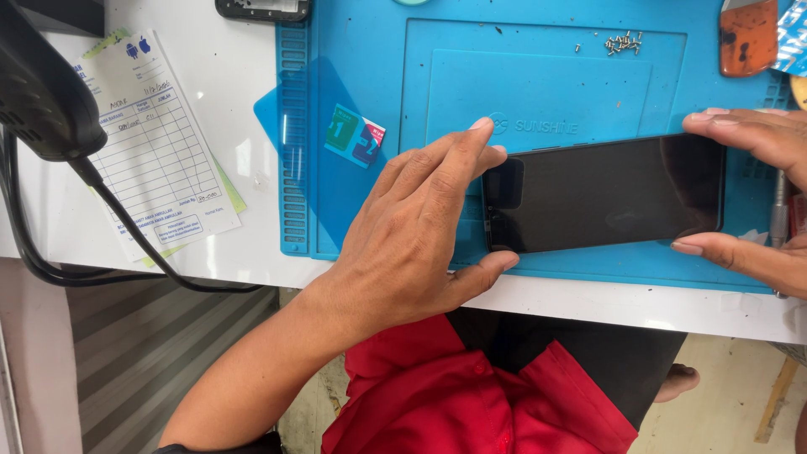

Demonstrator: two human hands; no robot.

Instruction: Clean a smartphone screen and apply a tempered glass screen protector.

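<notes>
The black phone [609,195] lies flat on the blue work mat [538,92], long axis running left to right, pinched at both ends: left hand [412,240] spread, thumb and fingers bracketing its left edge, right hand [752,197] likewise clasping the right edge; loose screws [623,42] sit beyond, a paper form [155,151] well left, nothing between

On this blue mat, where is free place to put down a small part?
Free: the raised mat panel between the screws and the phone; also white table between paper form and mat. Crowded: both phone ends, under the left hand and right hand.
</notes>
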